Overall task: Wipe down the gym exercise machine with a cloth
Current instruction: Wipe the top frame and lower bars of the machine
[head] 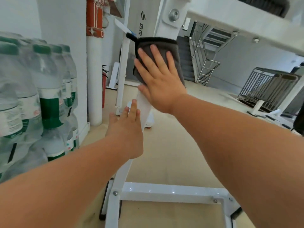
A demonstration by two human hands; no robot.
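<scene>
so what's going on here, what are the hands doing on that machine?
A person is wiping a white metal gym machine. The right hand presses a dark grey folded cloth flat against the machine's slanted white upright post, fingers straight. The left hand rests on the same post lower down, holding nothing. The cloth sits just below the black lettering. Clear plastic water bottles are stacked on the left.

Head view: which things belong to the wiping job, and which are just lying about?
Job: cloth, white machine post, right hand pressing the cloth, left hand against the post.
Lying about: water bottles, staircase, metal railing.
</scene>
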